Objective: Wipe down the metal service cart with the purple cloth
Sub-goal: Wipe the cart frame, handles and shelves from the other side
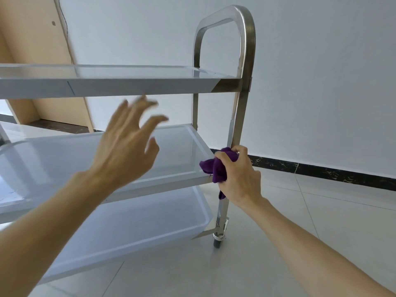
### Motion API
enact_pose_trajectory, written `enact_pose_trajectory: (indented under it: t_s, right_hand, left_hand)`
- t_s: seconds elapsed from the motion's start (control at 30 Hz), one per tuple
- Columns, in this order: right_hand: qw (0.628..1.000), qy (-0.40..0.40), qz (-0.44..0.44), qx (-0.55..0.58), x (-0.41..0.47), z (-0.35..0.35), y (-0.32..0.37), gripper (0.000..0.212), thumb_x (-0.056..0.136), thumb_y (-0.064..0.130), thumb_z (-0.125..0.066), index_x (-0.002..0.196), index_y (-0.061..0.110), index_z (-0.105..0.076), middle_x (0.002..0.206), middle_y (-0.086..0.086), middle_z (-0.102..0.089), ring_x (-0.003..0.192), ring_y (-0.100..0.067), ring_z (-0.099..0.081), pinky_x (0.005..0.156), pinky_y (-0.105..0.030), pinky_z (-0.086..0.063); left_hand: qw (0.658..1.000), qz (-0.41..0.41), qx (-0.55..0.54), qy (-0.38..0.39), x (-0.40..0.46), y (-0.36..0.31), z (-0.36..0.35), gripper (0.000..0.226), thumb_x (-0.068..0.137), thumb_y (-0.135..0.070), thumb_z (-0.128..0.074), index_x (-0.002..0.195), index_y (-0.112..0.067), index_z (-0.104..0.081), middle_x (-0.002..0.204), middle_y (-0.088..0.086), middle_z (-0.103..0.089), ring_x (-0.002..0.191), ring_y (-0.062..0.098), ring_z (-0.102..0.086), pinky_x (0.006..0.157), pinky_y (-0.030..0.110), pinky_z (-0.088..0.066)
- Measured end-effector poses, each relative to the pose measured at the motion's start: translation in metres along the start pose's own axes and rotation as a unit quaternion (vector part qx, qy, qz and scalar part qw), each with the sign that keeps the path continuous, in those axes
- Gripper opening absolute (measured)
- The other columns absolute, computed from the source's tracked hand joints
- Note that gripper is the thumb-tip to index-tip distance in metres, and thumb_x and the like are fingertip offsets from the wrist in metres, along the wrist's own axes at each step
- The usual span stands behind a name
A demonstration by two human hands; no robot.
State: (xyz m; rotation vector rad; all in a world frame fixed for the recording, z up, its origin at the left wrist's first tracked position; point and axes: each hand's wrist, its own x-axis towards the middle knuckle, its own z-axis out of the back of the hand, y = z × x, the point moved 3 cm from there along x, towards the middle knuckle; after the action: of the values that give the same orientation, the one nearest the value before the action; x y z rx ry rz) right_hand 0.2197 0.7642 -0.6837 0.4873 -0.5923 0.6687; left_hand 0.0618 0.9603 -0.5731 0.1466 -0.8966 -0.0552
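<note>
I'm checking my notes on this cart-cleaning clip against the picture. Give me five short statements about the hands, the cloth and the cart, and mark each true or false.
1. The right hand grips the purple cloth. True.
2. The cloth is pressed against the top shelf. False: it sits at the corner of the middle shelf, by the near upright post.
3. The left hand holds nothing, its fingers spread. True.
4. The left hand rests flat on the bottom shelf. False: it is raised in front of the cart, between the top and middle shelves in view.
5. The cart has two shelves. False: three tiers show.
</note>
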Motion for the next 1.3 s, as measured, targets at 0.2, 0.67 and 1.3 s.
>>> enact_pose_trajectory:
  t_s: [0.2, 0.67, 1.3]
  right_hand:
    - [0.988, 0.026, 0.151, 0.003, 0.028, -0.004, 0.044, 0.07, 0.068, 0.02, -0.084, 0.128, 0.026, -0.048, 0.141, -0.013, -0.037, 0.114, -0.035, -0.051, 0.075, -0.044, -0.058]
    - [0.928, 0.345, 0.085, 0.109, 0.036, -0.04, 0.017, 0.078, 0.065, 0.065, -0.079, 0.129, 0.048, -0.039, 0.141, 0.005, -0.03, 0.127, -0.026, -0.039, 0.108, -0.047, -0.041]
    - [0.968, 0.18, 0.129, 0.121, 0.018, -0.05, 0.011, 0.066, 0.07, 0.036, -0.088, 0.123, 0.028, -0.051, 0.131, -0.005, -0.041, 0.118, -0.03, -0.046, 0.102, -0.052, -0.044]
  left_hand:
    - [0.971, 0.105, -0.05, 0.21, -0.075, 0.009, -0.051, 0.044, 0.091, -0.023, -0.062, 0.135, -0.023, -0.052, 0.146, 0.0, -0.043, 0.119, 0.026, -0.056, 0.107, 0.045, -0.039]
    - [0.937, 0.161, 0.013, 0.31, -0.14, 0.044, -0.065, 0.071, 0.092, -0.033, -0.058, 0.153, -0.036, -0.023, 0.154, -0.009, -0.033, 0.139, 0.019, -0.035, 0.116, 0.041, -0.025]
    - [0.952, 0.182, -0.036, 0.243, -0.141, 0.041, -0.062, 0.071, 0.081, -0.012, -0.066, 0.145, -0.032, -0.044, 0.143, -0.01, -0.049, 0.129, 0.02, -0.047, 0.111, 0.039, -0.027]
